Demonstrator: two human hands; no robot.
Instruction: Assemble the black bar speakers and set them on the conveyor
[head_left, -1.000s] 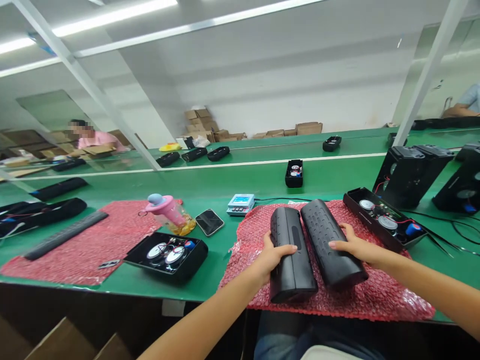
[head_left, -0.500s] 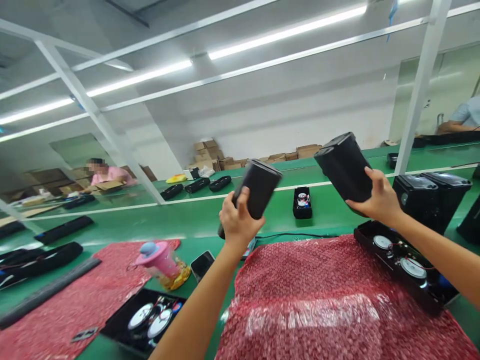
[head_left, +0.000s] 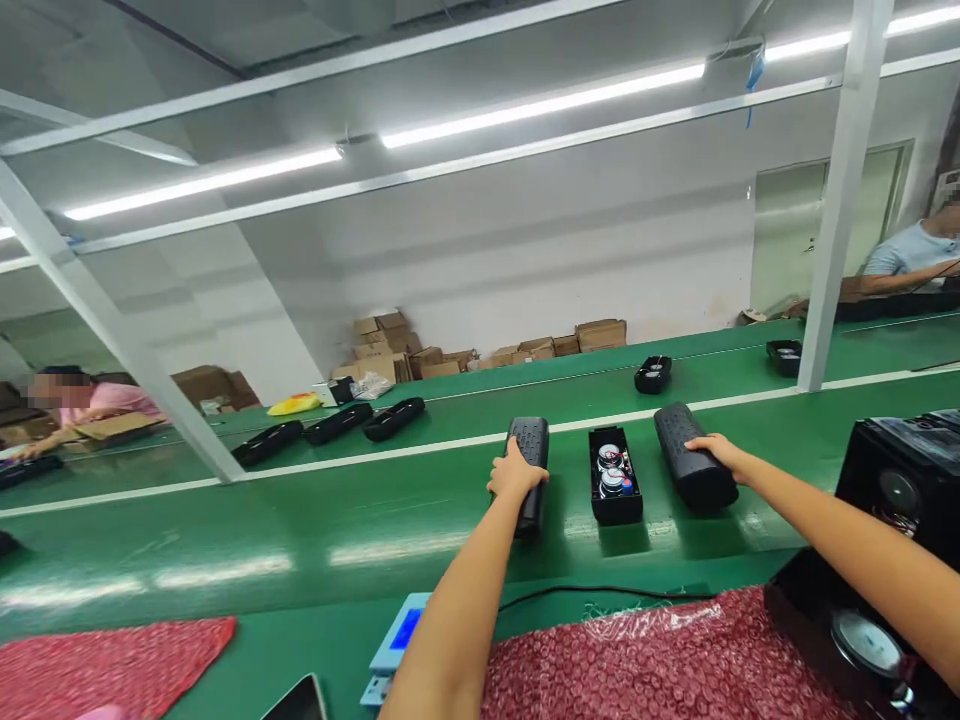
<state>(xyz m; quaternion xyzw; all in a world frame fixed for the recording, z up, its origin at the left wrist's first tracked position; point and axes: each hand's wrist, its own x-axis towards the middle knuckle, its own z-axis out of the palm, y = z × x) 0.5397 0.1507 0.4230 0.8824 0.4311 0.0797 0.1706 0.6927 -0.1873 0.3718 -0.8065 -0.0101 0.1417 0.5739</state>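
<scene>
My left hand (head_left: 514, 474) is closed around a black speaker housing (head_left: 533, 440) with a textured face, on the green belt. To the right, my right hand (head_left: 721, 455) grips another black speaker housing (head_left: 681, 462) by its right side, also down on the belt. Between these two lies an open black speaker shell (head_left: 606, 508), with two round silver drivers and red wiring showing inside. Red bubble wrap (head_left: 637, 660) covers the near bench. On its right stands a bigger black shell with a round driver (head_left: 866, 640), partly behind my right forearm.
A blue device with a screen (head_left: 401, 635) and a phone (head_left: 298, 700) lie near my left forearm. A black cable (head_left: 600, 590) crosses the bench. Several black speakers rest farther along the belts. White posts (head_left: 844, 220) rise between the lines. Two people sit across, left and right.
Both housings, held up in the air before, have come down onto the green belt on either side of the open shell. The view has shifted, and the pink-lidded cup has mostly left it.
</scene>
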